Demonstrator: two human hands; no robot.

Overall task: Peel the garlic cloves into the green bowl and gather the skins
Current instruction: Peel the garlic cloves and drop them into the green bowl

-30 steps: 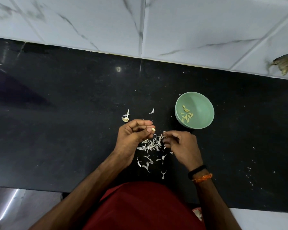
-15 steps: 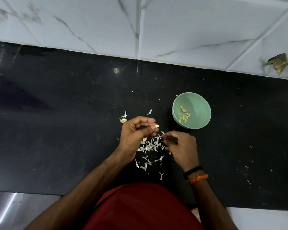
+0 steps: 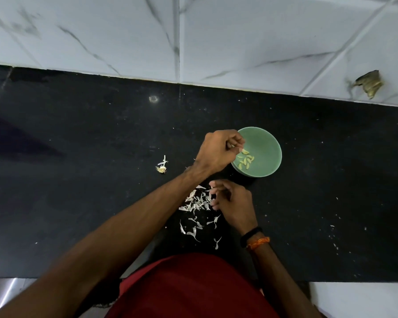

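Note:
The green bowl (image 3: 265, 154) stands on the black counter (image 3: 78, 180) with several peeled garlic cloves (image 3: 246, 159) inside. My left hand (image 3: 218, 152) hovers over the bowl's left rim, its fingers curled and pinching a pale clove. A heap of white garlic skins (image 3: 197, 203) lies on the counter just in front of the bowl. My right hand (image 3: 232, 205) rests at the heap's right edge, fingers loosely curled, fingertips among the skins, holding nothing that I can see.
A garlic root end with a scrap of skin (image 3: 162, 167) lies left of the bowl. Loose skins (image 3: 193, 232) trail toward the counter's front edge. White tiled wall (image 3: 193, 42) runs behind the counter, with a brown scrap (image 3: 369, 82) stuck on it at right.
My left hand has carried the clove from above the skin heap up and right to the bowl's rim. My right hand stayed by the skins.

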